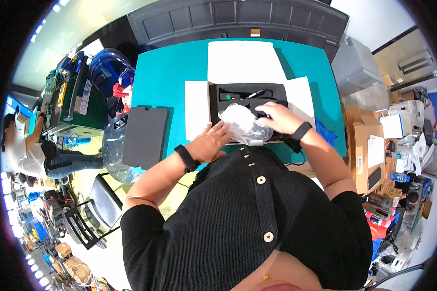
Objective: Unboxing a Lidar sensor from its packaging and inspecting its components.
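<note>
Looking down from the head camera, a teal worktop (165, 72) fills the upper middle, and an open white box (197, 109) with a black foam insert (247, 92) lies on it, flaps spread flat to all sides. The left hand (210, 143) rests at the box's near edge, at about seven o'clock from the insert, palm down with fingers (223, 129) stretched flat and nearly together, their tips touching a crumpled clear plastic bag (243, 123); it grips nothing that I can see. The right hand (277, 118) lies over the insert's near right part, at about four o'clock from its centre, fingers (263, 110) curled downward onto the foam just beside the bag; whether they pinch anything underneath cannot be told. The bag sits between the two hands, overlapping the insert's near edge.

A loose dark foam slab (145, 136) lies at nine o'clock from the box, well apart from it and overhanging the worktop's left edge. Bare teal surface stays open between slab and box, and more at one o'clock, past the far flap (243, 60). The worktop's far edge meets a dark panelled wall (238, 19). At nine o'clock, beyond the edge, another person (29, 150) stands at a cluttered bench (70, 102).
</note>
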`<state>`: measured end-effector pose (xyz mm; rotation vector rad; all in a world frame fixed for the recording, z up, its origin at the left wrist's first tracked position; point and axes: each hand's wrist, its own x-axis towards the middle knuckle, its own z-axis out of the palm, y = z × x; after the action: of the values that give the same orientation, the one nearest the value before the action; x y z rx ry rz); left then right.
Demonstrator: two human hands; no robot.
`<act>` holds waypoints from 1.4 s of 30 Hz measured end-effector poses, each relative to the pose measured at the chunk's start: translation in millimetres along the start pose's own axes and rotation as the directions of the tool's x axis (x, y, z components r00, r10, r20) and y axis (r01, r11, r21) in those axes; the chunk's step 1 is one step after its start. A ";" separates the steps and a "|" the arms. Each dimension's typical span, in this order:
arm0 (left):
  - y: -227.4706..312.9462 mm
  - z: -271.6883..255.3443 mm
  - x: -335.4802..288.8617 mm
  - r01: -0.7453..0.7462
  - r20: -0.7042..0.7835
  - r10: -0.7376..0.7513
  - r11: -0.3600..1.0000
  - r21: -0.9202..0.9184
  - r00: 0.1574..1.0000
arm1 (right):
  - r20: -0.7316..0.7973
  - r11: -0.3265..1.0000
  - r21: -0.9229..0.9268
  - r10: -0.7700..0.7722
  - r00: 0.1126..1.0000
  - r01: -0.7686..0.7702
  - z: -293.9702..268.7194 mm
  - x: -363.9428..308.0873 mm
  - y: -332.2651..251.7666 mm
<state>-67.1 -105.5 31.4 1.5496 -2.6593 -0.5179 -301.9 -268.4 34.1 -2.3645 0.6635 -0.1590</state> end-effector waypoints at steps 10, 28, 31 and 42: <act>15.2 13.8 10.4 -0.077 -0.232 -0.007 0.934 -0.350 0.973 | -0.165 0.993 -0.113 0.007 0.986 -0.026 19.2 13.6 -24.2; -7.5 45.3 -14.9 0.052 -0.391 -0.054 0.999 -0.016 0.919 | -0.018 0.762 -0.428 0.531 0.847 -0.487 78.1 65.0 -81.0; -9.2 51.4 -13.0 0.026 -0.490 -0.031 1.000 -0.016 0.871 | -0.036 0.720 -0.513 0.527 0.849 -0.468 80.2 68.2 -80.8; -9.4 53.1 -12.5 0.071 -0.410 -0.070 0.997 -0.013 0.910 | 0.001 0.716 -0.580 0.479 0.878 -0.389 79.5 77.2 -78.4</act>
<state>-62.6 -84.7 -19.7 1.5542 -2.2936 -0.1628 -180.1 -210.7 18.2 -2.6385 1.3208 0.4974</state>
